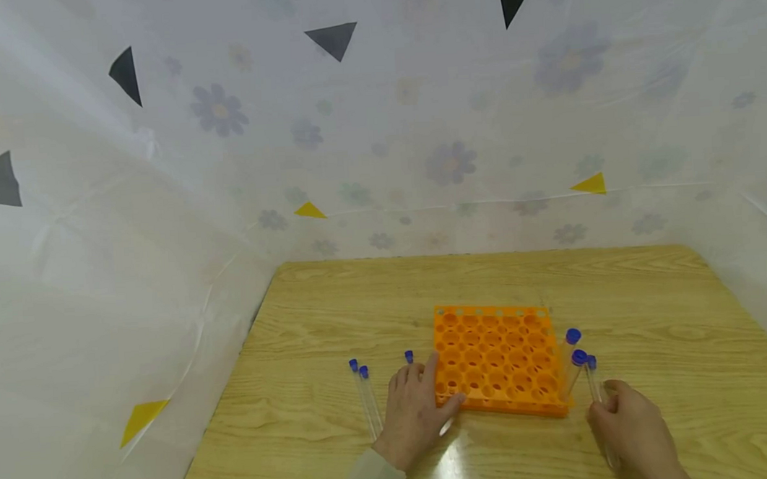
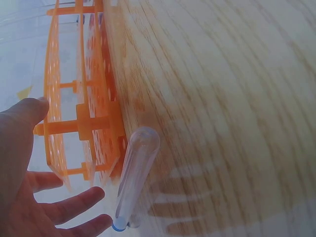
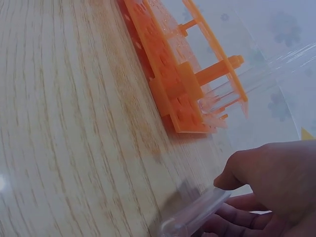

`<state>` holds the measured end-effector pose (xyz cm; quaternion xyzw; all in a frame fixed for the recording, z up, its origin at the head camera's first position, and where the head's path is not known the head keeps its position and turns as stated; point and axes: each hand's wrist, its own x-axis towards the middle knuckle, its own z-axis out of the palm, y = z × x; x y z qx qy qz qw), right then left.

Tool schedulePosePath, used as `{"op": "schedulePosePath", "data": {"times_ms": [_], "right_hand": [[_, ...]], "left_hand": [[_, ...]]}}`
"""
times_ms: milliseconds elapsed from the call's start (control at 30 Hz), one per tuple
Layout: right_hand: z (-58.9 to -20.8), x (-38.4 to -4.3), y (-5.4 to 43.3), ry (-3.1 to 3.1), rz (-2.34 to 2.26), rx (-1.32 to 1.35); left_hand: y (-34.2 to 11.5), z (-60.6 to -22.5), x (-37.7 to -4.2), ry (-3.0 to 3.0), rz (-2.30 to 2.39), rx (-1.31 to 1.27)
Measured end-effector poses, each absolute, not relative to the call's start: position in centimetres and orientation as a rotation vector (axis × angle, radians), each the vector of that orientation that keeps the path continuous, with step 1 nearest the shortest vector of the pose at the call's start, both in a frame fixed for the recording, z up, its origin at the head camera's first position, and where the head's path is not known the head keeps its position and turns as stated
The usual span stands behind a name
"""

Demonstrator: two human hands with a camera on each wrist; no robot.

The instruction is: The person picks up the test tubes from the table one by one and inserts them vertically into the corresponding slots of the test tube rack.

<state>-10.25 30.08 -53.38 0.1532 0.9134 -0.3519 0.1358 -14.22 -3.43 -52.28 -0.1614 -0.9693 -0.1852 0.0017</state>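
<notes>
An orange test tube rack (image 1: 494, 357) stands on the table. My left hand (image 1: 415, 415) rests at its near left corner, thumb at the front edge and index finger along the left side, fingers fairly straight. My right hand (image 1: 634, 429) pinches a clear test tube (image 3: 197, 212) with a blue cap, low beside the rack's right end. Two blue-capped test tubes (image 1: 574, 336) stand slanted in the rack's rightmost column. Under the left hand lies another test tube (image 2: 136, 173), mostly hidden in the head view.
Two more blue-capped test tubes (image 1: 366, 396) lie side by side left of the left hand. The wooden table (image 1: 335, 307) meets pale, flower-printed sheeting (image 1: 379, 160) at the back and sides.
</notes>
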Motion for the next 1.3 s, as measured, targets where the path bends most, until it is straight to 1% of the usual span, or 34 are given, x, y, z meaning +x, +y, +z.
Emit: {"op": "schedulePosePath", "data": {"times_ms": [533,1100,1300], "right_hand": [[-52.5,-10.7,29.7,2.947,-1.07,0.324],[-50.9,-11.9,28.6,3.305,-1.103,0.121],[-50.2,-12.5,28.2,3.338,-1.144,0.102]], "left_hand": [[-3.4,-52.1,-14.1,-3.033,-0.552,-0.511],[-3.5,-52.1,-14.1,-3.022,-0.542,-0.517],[-3.5,-52.1,-14.1,-3.024,-0.545,-0.517]]}}
